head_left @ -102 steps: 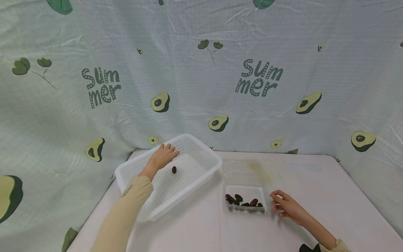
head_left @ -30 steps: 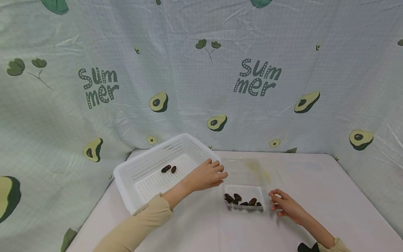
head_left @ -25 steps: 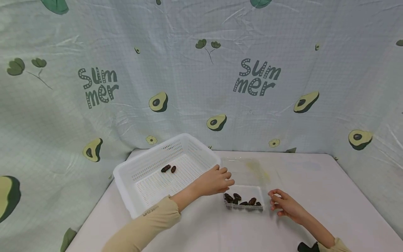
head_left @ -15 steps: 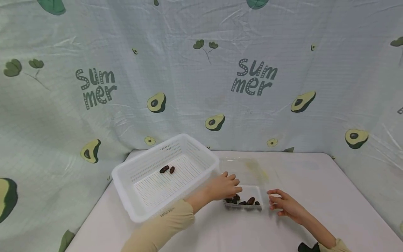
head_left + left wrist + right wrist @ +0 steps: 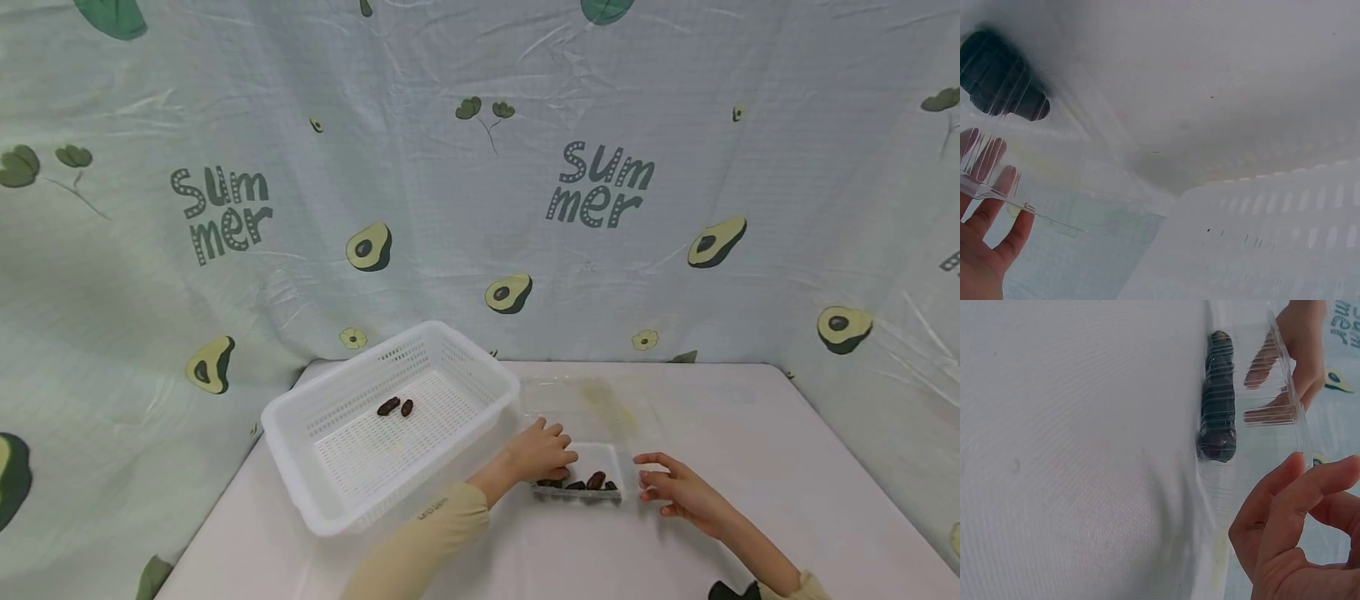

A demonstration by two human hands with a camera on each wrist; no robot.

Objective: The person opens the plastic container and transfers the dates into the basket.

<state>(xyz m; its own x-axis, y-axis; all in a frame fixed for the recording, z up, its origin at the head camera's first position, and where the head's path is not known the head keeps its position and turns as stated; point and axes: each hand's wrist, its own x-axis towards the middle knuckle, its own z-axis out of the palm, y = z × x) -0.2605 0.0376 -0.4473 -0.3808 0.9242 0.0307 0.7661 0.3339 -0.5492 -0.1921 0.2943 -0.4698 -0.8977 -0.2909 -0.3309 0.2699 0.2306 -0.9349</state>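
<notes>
A clear plastic tray [image 5: 617, 454] with several dark dates [image 5: 596, 480] stands on the white table. My left hand [image 5: 558, 467] reaches into its left side with its fingers down over the dates; in the left wrist view the fingers [image 5: 988, 187] look straight behind the clear wall, close to a date [image 5: 1000, 78]. My right hand [image 5: 651, 482] rests beside the tray's right edge with loosely curled fingers [image 5: 1291, 512] that hold nothing. A white perforated basket [image 5: 300, 417] to the left holds two dates [image 5: 396, 407].
A cloth with avocado print hangs behind and on both sides of the table [image 5: 750, 417]. The tray's open clear lid [image 5: 592, 396] lies flat behind the tray. A dark object [image 5: 731, 590] sits at my right wrist.
My left hand left a second date in the basket, then crossed to the right and came down into the clear tray. The right hand stayed beside the tray.
</notes>
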